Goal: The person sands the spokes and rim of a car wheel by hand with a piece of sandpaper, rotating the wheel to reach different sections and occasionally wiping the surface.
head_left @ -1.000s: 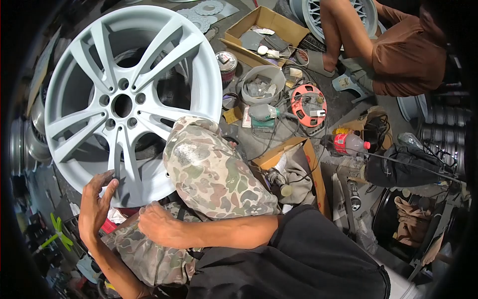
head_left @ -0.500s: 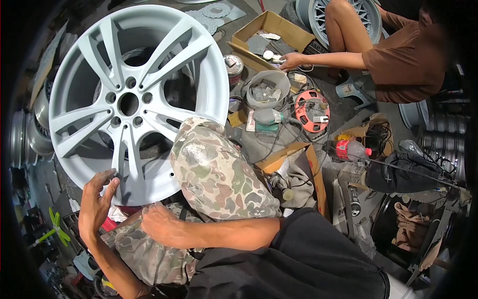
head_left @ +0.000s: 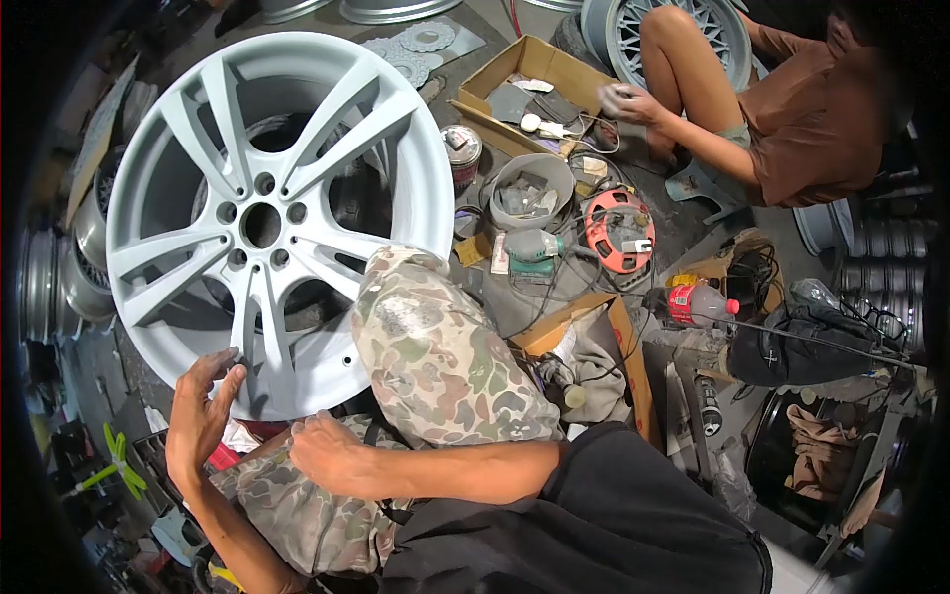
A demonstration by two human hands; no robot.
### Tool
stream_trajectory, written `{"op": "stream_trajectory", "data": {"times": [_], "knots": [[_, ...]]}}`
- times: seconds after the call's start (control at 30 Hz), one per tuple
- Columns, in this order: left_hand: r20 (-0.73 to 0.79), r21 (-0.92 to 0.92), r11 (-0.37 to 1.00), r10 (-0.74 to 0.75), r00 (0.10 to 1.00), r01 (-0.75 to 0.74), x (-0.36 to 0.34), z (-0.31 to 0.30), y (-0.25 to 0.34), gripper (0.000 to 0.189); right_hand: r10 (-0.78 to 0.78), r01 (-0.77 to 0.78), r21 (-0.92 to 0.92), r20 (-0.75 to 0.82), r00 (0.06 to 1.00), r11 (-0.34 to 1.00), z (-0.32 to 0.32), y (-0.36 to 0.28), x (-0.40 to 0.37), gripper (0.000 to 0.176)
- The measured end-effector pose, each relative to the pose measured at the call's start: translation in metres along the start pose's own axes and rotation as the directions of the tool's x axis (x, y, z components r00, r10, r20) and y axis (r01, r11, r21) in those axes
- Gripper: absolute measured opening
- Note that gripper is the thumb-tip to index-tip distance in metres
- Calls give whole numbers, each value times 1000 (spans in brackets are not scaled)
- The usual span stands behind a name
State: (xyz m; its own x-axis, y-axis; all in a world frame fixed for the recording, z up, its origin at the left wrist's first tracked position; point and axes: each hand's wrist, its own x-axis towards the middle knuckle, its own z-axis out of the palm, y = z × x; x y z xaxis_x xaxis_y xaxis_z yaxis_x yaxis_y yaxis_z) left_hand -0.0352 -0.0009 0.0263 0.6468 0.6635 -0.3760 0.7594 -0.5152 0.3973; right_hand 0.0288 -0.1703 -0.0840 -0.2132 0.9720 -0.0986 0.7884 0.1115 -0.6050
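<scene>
A pale grey-white alloy wheel [head_left: 259, 297] with paired spokes lies face up in front of me, tilted toward my lap. My left hand [head_left: 203, 411] is at its near edge, thumb apart from the bent fingers. Its dusty fingertips reach the lower spoke, and no object shows between thumb and fingers. My right hand [head_left: 332, 455] is curled closed just below the rim, over my camouflage trousers [head_left: 445, 366]. Its knuckles hide whatever may be inside. One raised knee overlaps the wheel's lower right side.
A co-worker [head_left: 811, 129] sits at upper right beside another wheel [head_left: 683, 40]. Between us are a cardboard box [head_left: 485, 84], a tin [head_left: 461, 148], a bucket [head_left: 554, 203], a power sander [head_left: 534, 246], an orange cable reel [head_left: 599, 238] and a bottle [head_left: 701, 302]. Cables cross the floor.
The co-worker's hand has lifted out of the cardboard box toward the knee, holding something greyish. My view has shifted slightly; my hands keep nearly the same pose at the wheel.
</scene>
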Motion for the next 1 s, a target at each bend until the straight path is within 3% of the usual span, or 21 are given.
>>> {"op": "stream_trajectory", "data": {"times": [0.1,0.17,0.3,0.37,0.43,0.47,0.57,0.63,0.77,0.83,0.93,1.0], "knots": [[-21,-61,997,-43,999,41,-2,-1,7,39,-23,19,34,130,991,999,1,7,3,13],[-34,18,1000,-24,999,25,-5,-3,2,40,-9,10,62,-11,1000,998,-1,15,-8,16],[-99,14,998,59,993,-58,-12,-8,0,43,-108,146,188,-201,974,971,-6,39,-13,9],[-150,49,992,123,981,-116,-14,-3,-13,43,-166,194,142,-188,968,971,-22,54,-21,12],[-61,35,999,25,998,-22,-13,-14,-1,42,-114,163,210,-228,967,964,-28,78,-31,13],[-82,77,991,117,990,-111,-9,-13,-14,42,-108,176,180,-333,937,968,-35,85,-37,13],[-127,121,984,145,981,-130,0,-21,-27,44,-50,91,154,-248,967,984,-61,111,-50,22],[-163,133,984,144,976,-123,12,-25,-43,46,25,-30,-19,-248,968,999,-62,128,-60,24],[-309,186,972,200,930,-147,47,-34,-83,50,87,-117,-161,-183,979,980,-60,139,-58,24],[-312,170,978,169,935,-120,58,-37,-95,49,173,-197,-237,-120,978,951,-45,140,-47,23],[-283,154,985,116,952,-74,59,-34,-100,49,137,-136,-220,-12,991,966,-29,127,-8,21],[-231,153,986,101,968,-67,60,-27,-98,50,54,-61,-157,-50,997,986,-19,108,18,18]]}}
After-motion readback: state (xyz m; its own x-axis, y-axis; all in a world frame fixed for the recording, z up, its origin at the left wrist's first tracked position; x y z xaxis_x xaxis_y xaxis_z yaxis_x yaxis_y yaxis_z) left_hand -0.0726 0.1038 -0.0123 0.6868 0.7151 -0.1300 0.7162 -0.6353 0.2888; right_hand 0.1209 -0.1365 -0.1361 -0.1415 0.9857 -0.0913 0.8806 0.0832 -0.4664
